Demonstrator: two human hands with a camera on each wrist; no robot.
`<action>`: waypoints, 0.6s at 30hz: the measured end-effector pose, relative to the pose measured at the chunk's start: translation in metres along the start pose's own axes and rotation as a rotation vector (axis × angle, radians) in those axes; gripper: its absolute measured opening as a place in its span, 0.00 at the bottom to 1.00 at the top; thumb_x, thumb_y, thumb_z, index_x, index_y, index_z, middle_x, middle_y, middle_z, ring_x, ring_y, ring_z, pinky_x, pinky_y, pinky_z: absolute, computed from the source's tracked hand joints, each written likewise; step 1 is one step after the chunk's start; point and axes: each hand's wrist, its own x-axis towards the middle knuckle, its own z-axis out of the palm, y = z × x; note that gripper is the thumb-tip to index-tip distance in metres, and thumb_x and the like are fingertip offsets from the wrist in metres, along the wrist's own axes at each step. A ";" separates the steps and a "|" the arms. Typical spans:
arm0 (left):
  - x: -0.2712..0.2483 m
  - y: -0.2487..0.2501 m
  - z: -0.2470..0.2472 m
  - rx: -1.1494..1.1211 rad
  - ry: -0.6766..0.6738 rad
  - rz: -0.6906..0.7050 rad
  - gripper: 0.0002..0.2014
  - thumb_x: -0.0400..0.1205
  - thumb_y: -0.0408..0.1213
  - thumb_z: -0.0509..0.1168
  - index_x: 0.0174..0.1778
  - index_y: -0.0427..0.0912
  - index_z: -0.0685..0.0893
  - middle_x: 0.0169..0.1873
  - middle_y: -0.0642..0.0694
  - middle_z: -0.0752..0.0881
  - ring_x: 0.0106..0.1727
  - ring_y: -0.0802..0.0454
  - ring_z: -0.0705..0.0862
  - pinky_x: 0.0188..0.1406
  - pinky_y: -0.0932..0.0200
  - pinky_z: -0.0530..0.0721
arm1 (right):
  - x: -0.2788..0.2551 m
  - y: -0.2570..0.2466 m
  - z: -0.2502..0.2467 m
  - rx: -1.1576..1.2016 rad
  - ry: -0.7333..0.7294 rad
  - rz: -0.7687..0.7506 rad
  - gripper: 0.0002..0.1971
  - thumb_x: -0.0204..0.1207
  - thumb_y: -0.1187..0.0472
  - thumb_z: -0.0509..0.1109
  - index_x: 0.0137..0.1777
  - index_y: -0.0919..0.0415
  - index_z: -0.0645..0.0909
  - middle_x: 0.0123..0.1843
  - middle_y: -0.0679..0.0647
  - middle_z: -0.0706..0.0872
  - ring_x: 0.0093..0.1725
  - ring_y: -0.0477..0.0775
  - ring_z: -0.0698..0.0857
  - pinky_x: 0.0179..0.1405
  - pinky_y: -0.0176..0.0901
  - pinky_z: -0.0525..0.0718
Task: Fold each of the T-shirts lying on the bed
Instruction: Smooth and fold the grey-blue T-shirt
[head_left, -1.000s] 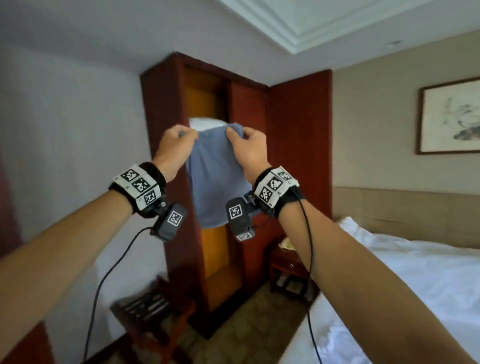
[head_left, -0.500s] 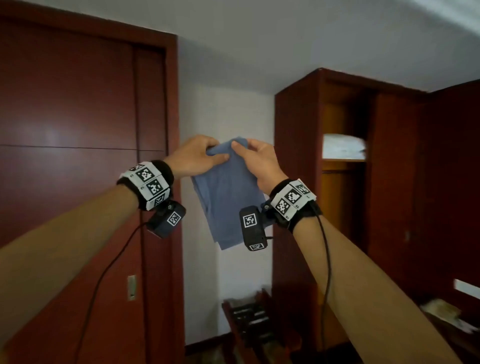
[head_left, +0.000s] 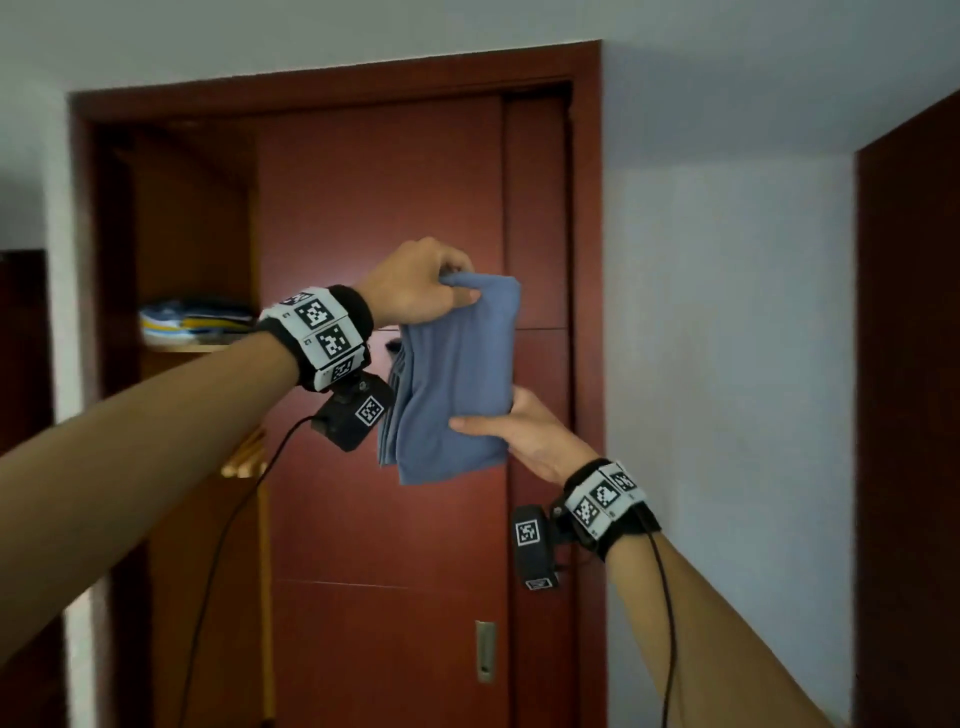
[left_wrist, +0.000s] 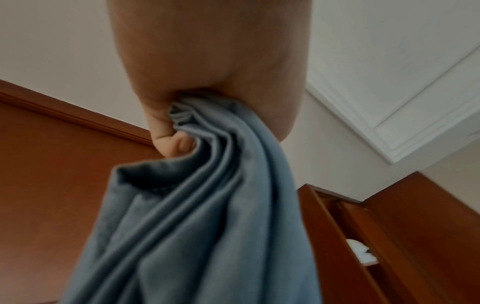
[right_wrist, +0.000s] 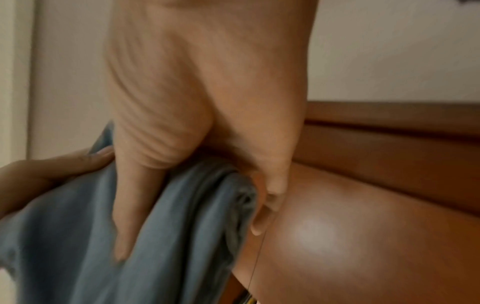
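A folded blue T-shirt (head_left: 457, 374) hangs in the air at chest height in front of a red-brown wardrobe door. My left hand (head_left: 431, 288) grips its bunched top edge, fingers curled round the cloth (left_wrist: 202, 226). My right hand (head_left: 514, 426) pinches the shirt's lower right side, thumb across the front and fingers behind it. In the right wrist view the thumb of my right hand (right_wrist: 194, 102) lies on the blue fabric (right_wrist: 182, 236), with the left hand (right_wrist: 52, 168) at the shirt's far end. The bed is out of view.
The sliding wardrobe door (head_left: 384, 208) fills the centre, with a metal pull (head_left: 485, 649) low down. Its open left compartment has a shelf with a stack of folded clothes (head_left: 195, 319). A white wall (head_left: 727, 338) and a dark wood panel (head_left: 909, 364) stand to the right.
The view has swung left, away from the bed, to the wardrobe. My right hand has dropped from the shirt's top edge to its lower side; the left hand still holds the top.
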 end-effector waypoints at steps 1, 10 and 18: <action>0.001 -0.025 -0.005 0.020 0.013 -0.027 0.07 0.85 0.38 0.70 0.40 0.47 0.88 0.34 0.48 0.87 0.34 0.55 0.80 0.34 0.57 0.73 | 0.023 0.013 0.015 0.016 -0.026 0.006 0.36 0.61 0.59 0.91 0.70 0.64 0.83 0.63 0.59 0.92 0.64 0.59 0.90 0.71 0.63 0.84; -0.039 -0.271 -0.060 0.005 0.367 -0.274 0.08 0.84 0.41 0.70 0.46 0.41 0.89 0.45 0.38 0.90 0.43 0.51 0.85 0.38 0.56 0.79 | 0.213 0.109 0.175 0.388 -0.051 -0.041 0.34 0.66 0.65 0.84 0.74 0.67 0.80 0.65 0.62 0.90 0.63 0.63 0.90 0.57 0.53 0.89; -0.037 -0.473 -0.115 -0.087 0.516 -0.439 0.08 0.84 0.42 0.69 0.48 0.40 0.88 0.47 0.40 0.90 0.49 0.44 0.88 0.43 0.52 0.85 | 0.383 0.157 0.337 0.554 0.149 -0.104 0.20 0.76 0.68 0.79 0.68 0.63 0.83 0.59 0.59 0.93 0.58 0.60 0.92 0.54 0.53 0.91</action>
